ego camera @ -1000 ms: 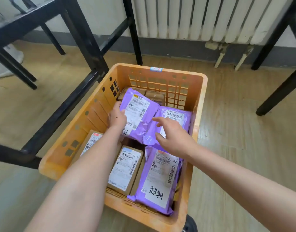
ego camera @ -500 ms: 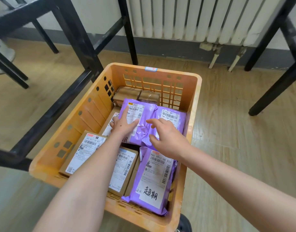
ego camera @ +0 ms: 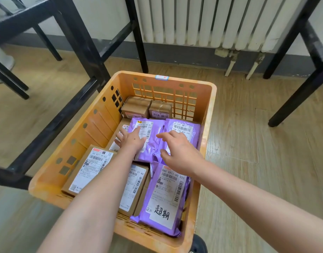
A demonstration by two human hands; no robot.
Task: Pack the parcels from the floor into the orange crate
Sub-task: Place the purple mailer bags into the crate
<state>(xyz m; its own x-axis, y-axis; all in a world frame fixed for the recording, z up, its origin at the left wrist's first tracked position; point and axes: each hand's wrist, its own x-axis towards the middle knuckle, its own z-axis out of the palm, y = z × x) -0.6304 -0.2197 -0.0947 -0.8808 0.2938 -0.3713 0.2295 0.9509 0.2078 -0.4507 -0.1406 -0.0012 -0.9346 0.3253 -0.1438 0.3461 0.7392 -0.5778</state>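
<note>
Within the last second the left hand (ego camera: 131,141) has moved from the left edge of the left purple mailer (ego camera: 151,131) onto its top, where it now lies with fingers spread and pressing flat. The right hand (ego camera: 179,152) has drifted over the right purple mailer (ego camera: 185,127) with loosely curved fingers that hold nothing; I cannot tell whether its fingertips touch. The left mailer now lies flatter, so this parcel looks placed and is only being settled. No parcel shows on the wooden floor (ego camera: 248,143) in view, so the packing seems close to done. All the parcels sit inside the orange crate (ego camera: 210,110), a rigid plastic box with lattice walls. The mailers are soft, glossy, crinkled film with white paper labels, a third one (ego camera: 168,194) lying nearest. Beside them, the cardboard boxes (ego camera: 91,167) are stiff, matte and square-edged.
</note>
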